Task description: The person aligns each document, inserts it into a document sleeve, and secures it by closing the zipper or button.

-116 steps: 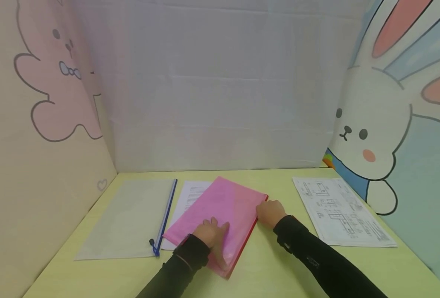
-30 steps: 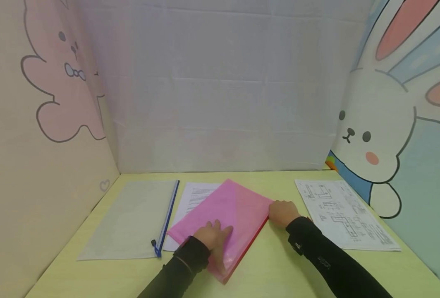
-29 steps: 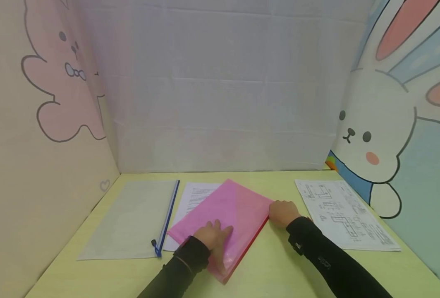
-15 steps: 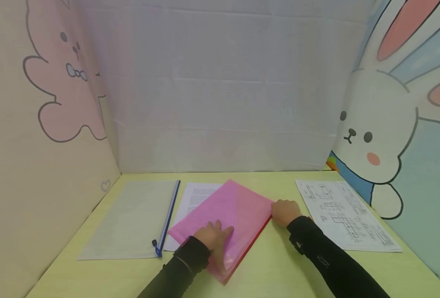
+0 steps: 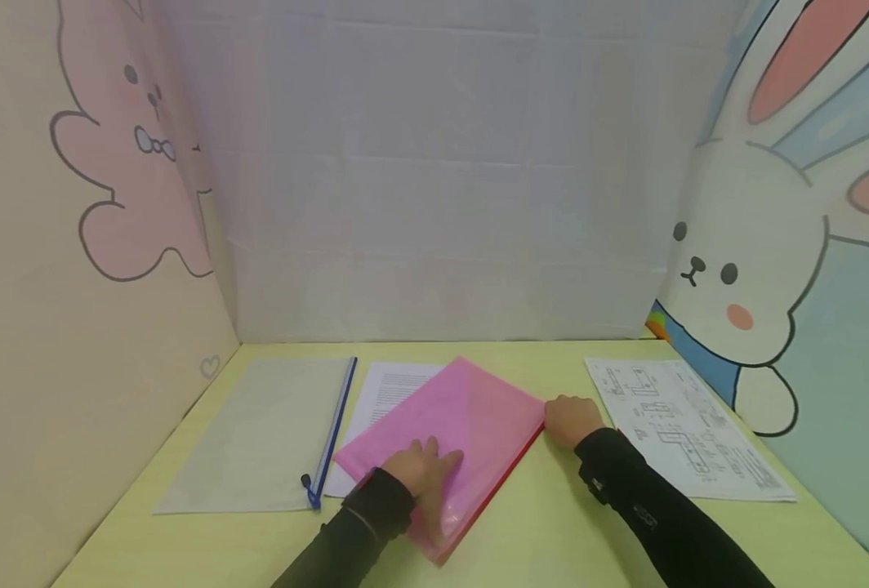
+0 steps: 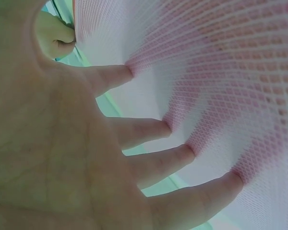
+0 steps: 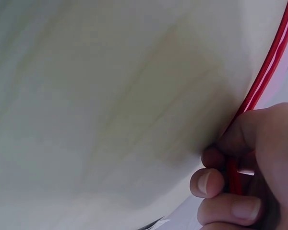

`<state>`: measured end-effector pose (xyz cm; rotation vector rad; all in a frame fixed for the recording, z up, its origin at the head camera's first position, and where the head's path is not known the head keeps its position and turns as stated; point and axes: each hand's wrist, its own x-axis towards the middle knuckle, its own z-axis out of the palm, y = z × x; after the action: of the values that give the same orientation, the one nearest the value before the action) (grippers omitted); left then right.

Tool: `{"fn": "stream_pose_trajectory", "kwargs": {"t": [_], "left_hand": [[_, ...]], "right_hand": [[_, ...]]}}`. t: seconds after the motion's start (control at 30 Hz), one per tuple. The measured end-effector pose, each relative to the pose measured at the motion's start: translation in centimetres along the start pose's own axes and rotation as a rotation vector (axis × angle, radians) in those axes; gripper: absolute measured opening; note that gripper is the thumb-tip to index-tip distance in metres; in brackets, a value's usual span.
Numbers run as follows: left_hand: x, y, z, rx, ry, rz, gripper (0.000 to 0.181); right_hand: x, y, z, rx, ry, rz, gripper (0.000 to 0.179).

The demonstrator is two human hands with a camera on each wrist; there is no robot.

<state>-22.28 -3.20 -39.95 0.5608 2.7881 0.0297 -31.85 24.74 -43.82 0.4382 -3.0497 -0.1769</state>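
A pink translucent zip document bag (image 5: 493, 416), with a red zip (image 5: 497, 490) along its right edge, lies at a slant on the table. My left hand (image 5: 421, 471) rests on it with fingers spread. In the left wrist view the fingertips (image 6: 216, 189) press into its mesh surface. At the bag's far right corner my right hand (image 5: 572, 420) has its fingers curled. In the right wrist view the red zip (image 7: 271, 57) runs into the pinch of my thumb and fingers. Whether a zip slider is in that pinch is hidden.
Left of the bag lies a pale zip bag (image 5: 258, 441) with a blue zip (image 5: 340, 408) and blue pull cord. A printed sheet (image 5: 398, 384) is partly under the pink bag. Drawing sheets (image 5: 684, 425) lie on the right. Walls enclose the table (image 5: 537, 539).
My right hand has moved rightward, drawing the bag's far right corner slightly along; the bag has turned a little. In the last second movement is very slight. The left hand stays on the bag.
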Motion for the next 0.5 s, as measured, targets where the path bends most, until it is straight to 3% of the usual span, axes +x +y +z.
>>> {"fn": "stream_pose_trajectory", "kwargs": {"t": [0.2,0.5], "left_hand": [[0.24,-0.08,0.08,-0.006,-0.008,-0.008,0.124],[0.04,-0.07,-0.17,-0.021,-0.012,-0.005,0.124]], "right_hand": [[0.1,0.33,0.1,0.025,-0.017,0.008,0.018],[0.32,1.0,-0.14,0.097,-0.118,0.042,0.017]]}}
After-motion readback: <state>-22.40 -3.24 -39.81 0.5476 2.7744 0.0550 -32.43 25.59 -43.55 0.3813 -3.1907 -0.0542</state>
